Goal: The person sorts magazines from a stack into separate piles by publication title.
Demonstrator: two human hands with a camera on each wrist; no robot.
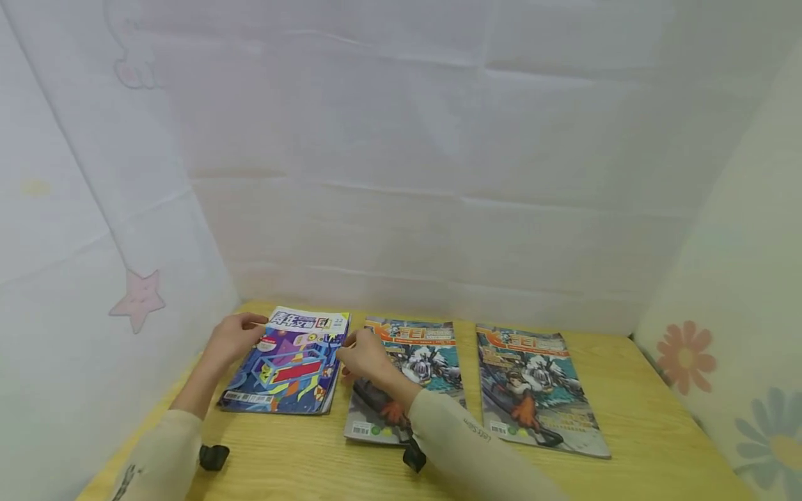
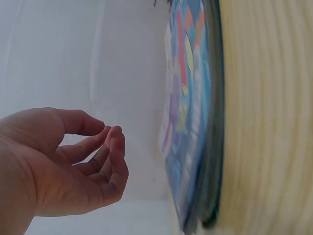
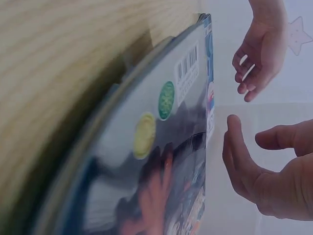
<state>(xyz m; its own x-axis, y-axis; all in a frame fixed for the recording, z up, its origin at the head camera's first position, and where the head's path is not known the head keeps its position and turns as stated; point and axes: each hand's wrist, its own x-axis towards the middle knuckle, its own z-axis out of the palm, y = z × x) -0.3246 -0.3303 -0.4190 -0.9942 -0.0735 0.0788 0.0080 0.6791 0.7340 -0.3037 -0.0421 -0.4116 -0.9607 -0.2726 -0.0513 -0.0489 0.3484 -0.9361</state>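
At the left lies a small pile of magazines, the top one a purple-blue magazine with a white title band. My left hand is at its upper left edge, fingers loosely bent. The left wrist view shows that hand raised apart from the pile, with nothing in it. Between the pile and the middle magazine is my right hand. Seen from the right wrist, thumb and fingers of the right hand stand apart around air. My right forearm covers part of the middle magazine.
A third magazine, with the same cover as the middle one, lies at the right on the yellow wooden table. White cloth hangs behind and at both sides. Black wrist straps show below the sleeves.
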